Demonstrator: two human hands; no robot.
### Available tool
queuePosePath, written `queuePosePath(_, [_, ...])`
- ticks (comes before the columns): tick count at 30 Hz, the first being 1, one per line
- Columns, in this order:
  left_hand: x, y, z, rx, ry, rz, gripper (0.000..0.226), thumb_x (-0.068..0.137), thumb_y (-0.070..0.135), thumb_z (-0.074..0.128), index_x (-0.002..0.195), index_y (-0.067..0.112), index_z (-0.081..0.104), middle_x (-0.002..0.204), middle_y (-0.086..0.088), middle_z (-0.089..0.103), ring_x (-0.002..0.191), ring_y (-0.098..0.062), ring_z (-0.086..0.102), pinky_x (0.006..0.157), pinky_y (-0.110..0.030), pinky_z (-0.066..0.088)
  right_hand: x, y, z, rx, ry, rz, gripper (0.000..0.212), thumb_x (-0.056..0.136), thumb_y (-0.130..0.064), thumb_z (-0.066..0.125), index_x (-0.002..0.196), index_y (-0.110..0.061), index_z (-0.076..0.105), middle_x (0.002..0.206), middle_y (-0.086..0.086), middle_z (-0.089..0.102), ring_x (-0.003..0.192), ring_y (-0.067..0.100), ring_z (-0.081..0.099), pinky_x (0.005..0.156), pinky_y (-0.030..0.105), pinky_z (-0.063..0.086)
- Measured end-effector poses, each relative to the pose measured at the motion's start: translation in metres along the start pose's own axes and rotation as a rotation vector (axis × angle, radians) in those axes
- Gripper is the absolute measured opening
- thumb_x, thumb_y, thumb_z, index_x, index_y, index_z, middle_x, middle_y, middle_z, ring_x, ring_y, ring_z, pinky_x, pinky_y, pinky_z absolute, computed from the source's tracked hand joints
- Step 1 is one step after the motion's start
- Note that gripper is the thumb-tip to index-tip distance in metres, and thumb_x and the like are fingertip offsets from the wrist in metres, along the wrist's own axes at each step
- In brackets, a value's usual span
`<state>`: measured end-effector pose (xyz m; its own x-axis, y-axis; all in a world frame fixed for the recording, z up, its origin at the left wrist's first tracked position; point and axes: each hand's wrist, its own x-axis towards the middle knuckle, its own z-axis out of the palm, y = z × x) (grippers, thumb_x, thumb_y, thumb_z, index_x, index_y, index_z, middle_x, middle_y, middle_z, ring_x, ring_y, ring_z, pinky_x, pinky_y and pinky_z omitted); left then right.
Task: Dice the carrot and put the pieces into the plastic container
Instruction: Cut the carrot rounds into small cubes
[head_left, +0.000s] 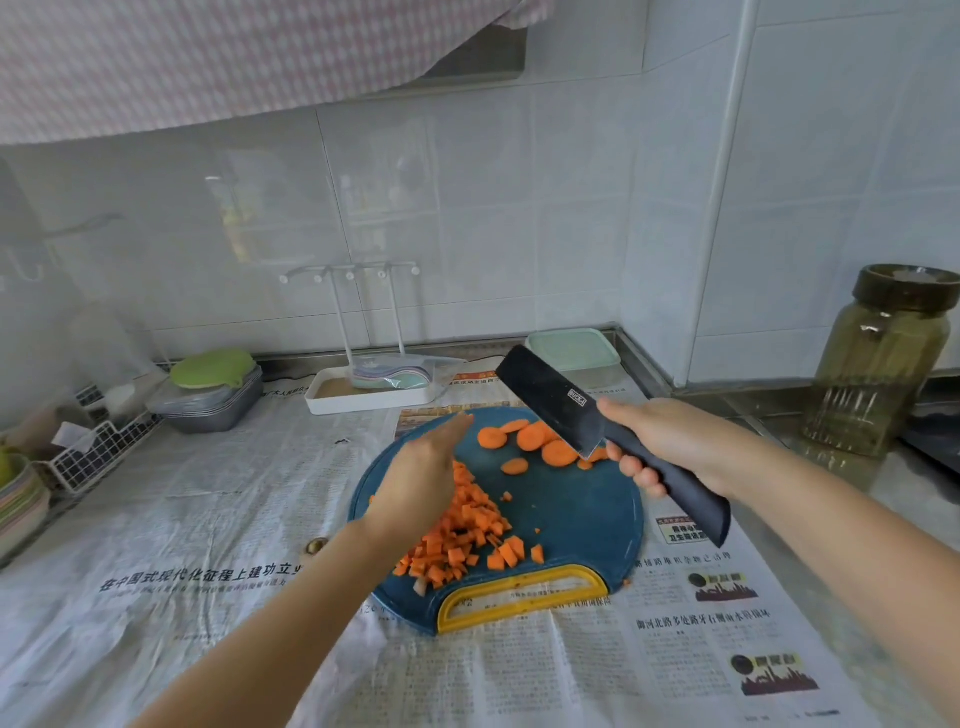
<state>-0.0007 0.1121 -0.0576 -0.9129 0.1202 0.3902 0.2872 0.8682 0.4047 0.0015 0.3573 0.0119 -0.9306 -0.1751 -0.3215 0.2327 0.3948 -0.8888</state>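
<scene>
We are gripping the knife (556, 400) in our right hand (670, 447) and holding our left hand (421, 467) open over the dice (462, 535) at the board's (587, 519) 8 o'clock, judging the slices (535, 436) at 12 o'clock stiff, light, best pinned flat from above.

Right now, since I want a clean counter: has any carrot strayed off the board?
Barely. One small carrot bit lies by the cutting board's near right edge, seemingly just off it on the newspaper. The diced pile and slices sit on the board.
</scene>
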Motion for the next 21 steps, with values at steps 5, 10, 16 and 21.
queuePosePath(5, [0.026,0.004,-0.011,-0.129,0.001,-0.167,0.042,0.084,-0.004,0.062,0.125,0.009,0.06,0.123,-0.006,0.063,0.092,-0.011,0.064,0.081,-0.016,0.044,0.017,0.02,-0.009,-0.242,0.141,-0.115,0.054,0.1,-0.047,0.039,0.07,-0.005,0.056,0.048,0.002,0.048,0.034,0.012,0.04,0.037,0.021,0.035])
queuePosePath(10, [0.046,0.01,-0.011,-0.001,-0.093,-0.124,0.037,0.084,0.028,0.071,0.117,0.013,0.063,0.113,0.0,0.065,0.096,-0.009,0.057,0.081,-0.018,0.043,0.033,0.041,-0.012,-0.629,0.414,-0.318,0.059,0.099,-0.048,0.038,0.062,-0.006,0.055,0.056,0.01,0.057,0.049,0.019,0.052,0.05,0.032,0.043])
queuePosePath(16, [0.083,0.027,0.009,0.144,-0.345,-0.086,0.036,0.093,0.01,0.053,0.129,0.016,0.055,0.127,-0.003,0.059,0.109,-0.016,0.058,0.093,-0.026,0.046,0.065,0.071,-0.01,-0.747,0.576,-0.402,0.048,0.098,-0.055,0.032,0.083,-0.016,0.057,0.062,-0.005,0.053,0.061,0.017,0.055,0.048,0.029,0.038])
queuePosePath(21, [0.095,0.023,-0.005,0.201,-0.475,-0.125,0.064,0.081,-0.009,0.062,0.137,0.018,0.046,0.139,-0.003,0.05,0.105,-0.017,0.059,0.081,-0.027,0.053,0.076,0.078,-0.007,-0.82,0.557,-0.454,0.047,0.095,-0.06,0.031,0.064,-0.025,0.036,0.06,-0.008,0.044,0.06,0.016,0.05,0.044,0.023,0.025])
